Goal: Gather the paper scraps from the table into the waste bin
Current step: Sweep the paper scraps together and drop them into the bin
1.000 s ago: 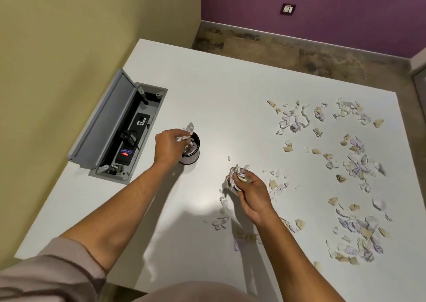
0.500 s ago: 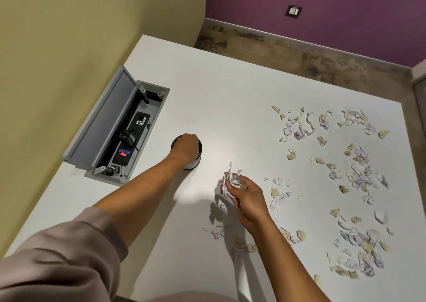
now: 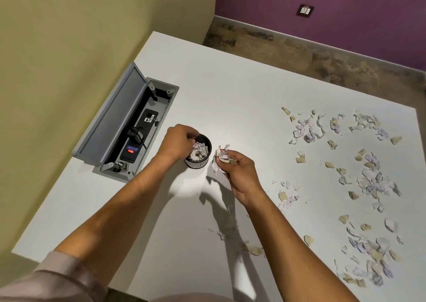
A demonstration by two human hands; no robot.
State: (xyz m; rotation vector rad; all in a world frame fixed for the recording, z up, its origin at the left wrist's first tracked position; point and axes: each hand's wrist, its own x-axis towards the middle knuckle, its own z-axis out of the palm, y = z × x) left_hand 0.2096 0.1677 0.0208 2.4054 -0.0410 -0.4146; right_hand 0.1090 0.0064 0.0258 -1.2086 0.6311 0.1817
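Observation:
A small black round waste bin [image 3: 198,164] stands on the white table [image 3: 230,89], holding crumpled paper scraps [image 3: 200,150]. My left hand [image 3: 178,141] sits over the bin's left rim with curled fingers reaching inside; the fingertips are hidden, so a hold cannot be made out. My right hand [image 3: 238,170] grips a bunch of paper scraps [image 3: 220,157] just right of the bin, a little above the table. Many more loose scraps [image 3: 368,179] lie scattered over the table's right half, with a few [image 3: 251,248] under my right forearm.
An open grey cable hatch [image 3: 115,117] with a black power strip [image 3: 136,140] is set into the table left of the bin, beside the yellow wall. The table's far edge drops to a brown floor below a purple wall.
My left hand dropped its scraps into the bin, pushed down on them, and now sits at the left rim. My right hand carried its bunch up and left to the bin's side.

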